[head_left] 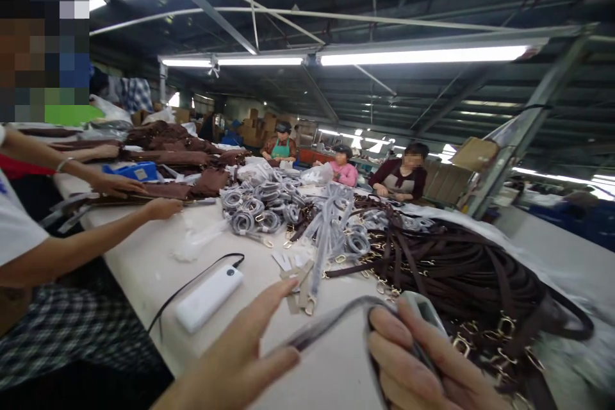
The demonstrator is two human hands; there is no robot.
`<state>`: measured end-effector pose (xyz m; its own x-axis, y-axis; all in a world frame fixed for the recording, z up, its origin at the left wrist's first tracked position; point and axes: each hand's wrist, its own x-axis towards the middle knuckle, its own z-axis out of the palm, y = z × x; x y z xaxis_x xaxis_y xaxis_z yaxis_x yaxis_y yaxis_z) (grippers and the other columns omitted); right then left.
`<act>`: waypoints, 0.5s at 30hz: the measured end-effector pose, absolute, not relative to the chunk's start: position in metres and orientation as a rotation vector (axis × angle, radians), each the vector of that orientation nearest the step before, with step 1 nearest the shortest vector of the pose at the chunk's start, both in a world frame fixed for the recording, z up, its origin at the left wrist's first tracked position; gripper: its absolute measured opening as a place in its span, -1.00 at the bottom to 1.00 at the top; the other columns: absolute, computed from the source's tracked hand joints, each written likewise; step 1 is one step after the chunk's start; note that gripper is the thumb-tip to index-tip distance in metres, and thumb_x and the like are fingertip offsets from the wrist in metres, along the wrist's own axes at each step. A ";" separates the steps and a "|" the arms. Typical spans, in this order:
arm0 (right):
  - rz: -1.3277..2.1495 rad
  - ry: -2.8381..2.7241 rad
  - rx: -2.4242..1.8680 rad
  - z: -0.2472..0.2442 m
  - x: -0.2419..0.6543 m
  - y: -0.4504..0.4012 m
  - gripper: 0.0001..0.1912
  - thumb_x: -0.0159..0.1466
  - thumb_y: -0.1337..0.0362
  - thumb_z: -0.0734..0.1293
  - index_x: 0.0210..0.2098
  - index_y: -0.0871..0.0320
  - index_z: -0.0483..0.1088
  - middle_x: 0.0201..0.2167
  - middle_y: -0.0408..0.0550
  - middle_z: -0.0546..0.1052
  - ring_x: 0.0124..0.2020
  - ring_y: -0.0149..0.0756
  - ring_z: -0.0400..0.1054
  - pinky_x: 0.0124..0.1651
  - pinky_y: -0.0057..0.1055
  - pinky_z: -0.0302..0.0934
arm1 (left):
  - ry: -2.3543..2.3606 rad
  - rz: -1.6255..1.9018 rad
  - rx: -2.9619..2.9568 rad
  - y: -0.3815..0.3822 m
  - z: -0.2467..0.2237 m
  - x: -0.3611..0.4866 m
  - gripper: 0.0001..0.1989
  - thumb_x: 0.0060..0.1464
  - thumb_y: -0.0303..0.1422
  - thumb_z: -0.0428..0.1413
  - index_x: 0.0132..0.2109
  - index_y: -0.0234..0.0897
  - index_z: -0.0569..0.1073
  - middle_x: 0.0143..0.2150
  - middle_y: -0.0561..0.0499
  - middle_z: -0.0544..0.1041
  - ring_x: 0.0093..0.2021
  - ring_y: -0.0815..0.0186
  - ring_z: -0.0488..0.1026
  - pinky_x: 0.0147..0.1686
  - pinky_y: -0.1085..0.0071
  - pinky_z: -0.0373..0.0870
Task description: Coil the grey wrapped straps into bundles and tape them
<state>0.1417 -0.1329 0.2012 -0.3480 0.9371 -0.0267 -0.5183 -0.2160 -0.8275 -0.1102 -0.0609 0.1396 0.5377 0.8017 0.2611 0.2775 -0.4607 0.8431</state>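
Observation:
Low in the view, my right hand (413, 359) is closed around a dark strap (336, 317) that looks wrapped in clear plastic. The strap arches leftward out of the fist, its far end close to the thumb of my left hand (245, 346). That left hand is open, thumb and forefinger spread apart; whether the thumb touches the strap I cannot tell. Just behind my right fingers sits a pale grey-green object (423, 311), partly hidden. Ahead lie small card tags (300, 285) and a plastic-wrapped strap (319, 262) with a gold clasp.
A white power bank (209, 298) with a black cable lies left on the white table (148, 269). Coiled wrapped straps (254, 205) are heaped ahead, and brown straps with gold clasps (461, 269) at right. A co-worker's hands (163, 208) handle brown pieces at left; several people sit beyond.

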 end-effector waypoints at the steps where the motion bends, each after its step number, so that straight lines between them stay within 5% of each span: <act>1: 1.838 -0.866 -0.588 0.202 0.128 -0.127 -0.64 0.29 -0.08 0.29 -0.36 0.10 0.32 -0.63 -0.33 0.17 -0.78 -0.62 -0.29 -0.81 -0.71 -0.23 | 0.782 0.986 2.091 -0.064 0.130 -0.087 -0.19 0.07 -0.24 0.20 0.40 -0.18 0.05 0.42 -0.18 0.09 0.37 -0.04 0.05 0.34 0.06 -0.04; 2: 1.874 -0.833 -0.525 0.202 0.118 -0.122 -0.65 0.27 -0.06 0.33 -0.37 0.11 0.32 -0.62 -0.34 0.16 -0.77 -0.63 -0.30 -0.80 -0.73 -0.19 | 0.660 1.119 2.177 -0.066 0.121 -0.065 -0.12 0.02 -0.27 0.23 0.41 -0.27 0.02 0.42 -0.25 0.08 0.38 -0.09 0.04 0.33 0.06 -0.02; 4: 1.857 -0.807 -0.465 0.200 0.108 -0.118 -0.66 0.29 -0.03 0.33 -0.37 0.12 0.33 -0.61 -0.34 0.16 -0.75 -0.63 -0.27 -0.75 -0.75 -0.05 | 0.586 1.286 2.188 -0.065 0.108 -0.029 -0.32 0.17 -0.34 0.07 0.38 -0.36 0.08 0.32 -0.34 0.26 0.29 -0.03 0.23 0.24 0.15 0.17; 7: 1.675 -0.831 -0.478 0.203 0.117 -0.118 -0.69 0.32 -0.01 0.28 -0.33 0.10 0.38 -0.54 -0.28 0.20 -0.70 -0.59 -0.14 -0.56 -0.69 0.25 | 0.668 1.211 2.079 -0.058 0.103 -0.006 -0.62 0.32 -0.32 -0.18 0.06 -0.34 0.45 -0.22 -0.21 0.57 -0.23 0.19 0.50 -0.20 0.37 0.37; 10: 1.496 -0.918 -0.502 0.210 0.130 -0.117 -0.75 0.32 0.02 0.29 -0.25 0.06 0.42 -0.44 -0.23 0.24 -0.62 -0.56 0.01 -0.25 -0.50 0.44 | 0.628 1.062 2.004 -0.053 0.107 -0.011 -0.52 0.34 -0.14 -0.23 -0.25 -0.33 0.47 -0.52 -0.01 0.40 -0.48 0.33 0.32 -0.39 0.43 0.23; 15: 1.252 -1.089 -0.503 0.206 0.125 -0.100 -0.75 0.33 0.02 0.28 -0.26 0.07 0.42 -0.48 -0.26 0.26 -0.63 -0.55 0.02 -0.07 -0.15 0.45 | 0.386 0.861 1.503 -0.057 0.100 -0.017 -0.43 0.16 0.15 -0.06 -0.30 -0.33 0.40 -0.65 0.17 0.23 -0.67 0.49 0.09 -0.61 0.52 0.05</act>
<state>0.1245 -0.1001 0.2065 -0.0645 0.9244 0.3760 -0.5011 0.2958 -0.8133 -0.0172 -0.0567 0.1005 0.6599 0.6969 0.2808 -0.2536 -0.1451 0.9564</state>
